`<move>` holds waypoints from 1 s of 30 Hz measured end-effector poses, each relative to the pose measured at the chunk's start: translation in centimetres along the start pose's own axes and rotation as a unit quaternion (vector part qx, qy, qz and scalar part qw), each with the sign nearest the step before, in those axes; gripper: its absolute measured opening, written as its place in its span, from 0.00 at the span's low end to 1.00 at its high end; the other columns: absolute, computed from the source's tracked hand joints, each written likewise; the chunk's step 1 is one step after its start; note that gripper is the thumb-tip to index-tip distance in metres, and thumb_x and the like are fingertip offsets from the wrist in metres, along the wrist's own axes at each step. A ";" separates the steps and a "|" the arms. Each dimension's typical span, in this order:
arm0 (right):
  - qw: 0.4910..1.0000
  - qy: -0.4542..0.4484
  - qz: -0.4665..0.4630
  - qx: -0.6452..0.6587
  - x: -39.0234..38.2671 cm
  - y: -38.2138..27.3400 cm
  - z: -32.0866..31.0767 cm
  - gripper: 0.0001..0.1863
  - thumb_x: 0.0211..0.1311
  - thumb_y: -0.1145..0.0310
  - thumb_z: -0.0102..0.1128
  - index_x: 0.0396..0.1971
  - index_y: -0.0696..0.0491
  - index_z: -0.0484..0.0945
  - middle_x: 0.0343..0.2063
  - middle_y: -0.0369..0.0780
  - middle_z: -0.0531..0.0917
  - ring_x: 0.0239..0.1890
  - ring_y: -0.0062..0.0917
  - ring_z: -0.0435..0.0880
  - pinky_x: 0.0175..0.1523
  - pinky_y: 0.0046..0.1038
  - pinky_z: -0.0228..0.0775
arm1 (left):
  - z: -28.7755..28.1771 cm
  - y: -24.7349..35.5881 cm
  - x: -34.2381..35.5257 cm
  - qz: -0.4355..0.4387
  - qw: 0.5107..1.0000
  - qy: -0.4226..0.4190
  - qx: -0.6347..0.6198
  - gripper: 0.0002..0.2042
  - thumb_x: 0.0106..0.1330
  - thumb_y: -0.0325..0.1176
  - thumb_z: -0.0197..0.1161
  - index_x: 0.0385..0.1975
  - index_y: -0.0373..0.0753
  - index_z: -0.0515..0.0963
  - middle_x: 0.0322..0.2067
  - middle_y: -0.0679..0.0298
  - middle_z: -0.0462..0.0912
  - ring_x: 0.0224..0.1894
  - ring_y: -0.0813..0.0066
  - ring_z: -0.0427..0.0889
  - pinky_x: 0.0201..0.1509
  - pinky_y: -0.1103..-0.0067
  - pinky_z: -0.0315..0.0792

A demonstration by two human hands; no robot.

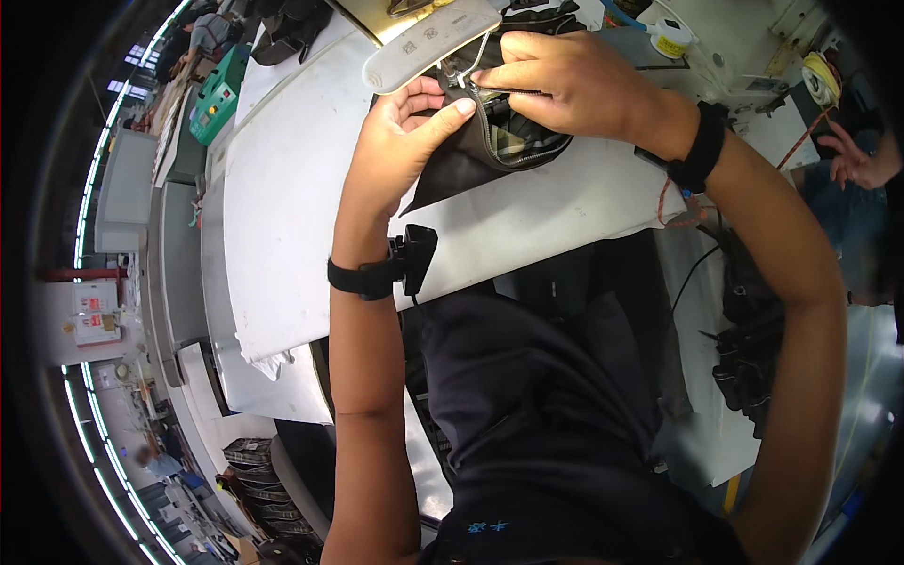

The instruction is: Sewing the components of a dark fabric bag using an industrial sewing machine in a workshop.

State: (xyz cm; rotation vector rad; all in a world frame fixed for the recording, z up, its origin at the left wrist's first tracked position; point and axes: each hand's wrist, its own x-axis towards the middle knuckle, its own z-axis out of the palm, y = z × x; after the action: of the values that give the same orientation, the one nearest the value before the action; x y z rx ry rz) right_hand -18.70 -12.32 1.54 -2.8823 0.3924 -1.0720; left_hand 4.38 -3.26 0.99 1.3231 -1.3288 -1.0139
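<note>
Blue characters (487, 526) mark the dark garment (574, 504); grey symbols (409, 47) mark the white oblong panel (461, 21); a printed label (669, 45) marks the tub (674, 28).

Table (301, 188) is brightly lit; area below is shadowed. Tube lights (87, 193) are bent at left edge. Corners are blacked out, far background softened.

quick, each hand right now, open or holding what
Left hand: closed, pinching the dark bag near its zipper.
Right hand: closed on the dark bag; exact hold unclear.
</note>
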 end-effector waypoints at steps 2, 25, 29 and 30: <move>1.000 0.013 -0.014 -0.007 0.0 -0.2 0.0 0.12 0.56 0.69 0.65 0.41 0.50 0.85 0.30 0.37 0.76 0.30 0.32 0.83 0.35 0.35 0.76 | -0.4 -0.1 0.6 -0.042 0.998 -0.019 -0.036 0.26 0.62 0.40 0.78 0.54 0.34 0.75 0.44 0.66 0.82 0.43 0.80 0.81 0.45 0.84 0.75; 0.993 0.090 0.016 -0.076 -0.5 -3.2 2.1 0.05 0.57 0.69 0.63 0.32 0.54 0.81 0.27 0.37 0.76 0.26 0.31 0.81 0.30 0.33 0.76 | 9.5 -3.6 -3.1 0.212 0.855 0.265 0.393 0.41 0.58 0.34 0.68 0.69 0.22 0.58 0.64 0.41 0.68 0.64 0.45 0.69 0.67 0.57 0.61; 0.991 0.080 -0.002 -0.106 0.0 -3.6 1.7 0.03 0.56 0.71 0.62 0.28 0.54 0.79 0.26 0.37 0.75 0.25 0.32 0.81 0.30 0.34 0.76 | 8.0 -3.0 -3.4 0.212 0.812 0.248 0.484 0.33 0.58 0.28 0.62 0.66 0.24 0.66 0.61 0.48 0.74 0.56 0.53 0.75 0.58 0.62 0.67; 0.992 0.070 0.013 -0.108 0.3 -3.8 1.6 0.04 0.56 0.71 0.62 0.26 0.54 0.79 0.26 0.38 0.76 0.25 0.33 0.81 0.30 0.34 0.76 | 7.0 -2.2 -3.6 0.216 0.810 0.246 0.486 0.33 0.58 0.28 0.62 0.66 0.24 0.66 0.61 0.48 0.74 0.56 0.53 0.75 0.58 0.62 0.67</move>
State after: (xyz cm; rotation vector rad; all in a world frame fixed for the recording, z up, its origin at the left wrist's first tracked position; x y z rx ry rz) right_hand -16.61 -8.76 0.96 -2.9845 0.5851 -1.3087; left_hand -2.25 -0.34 -2.70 1.7064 -1.6626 0.4291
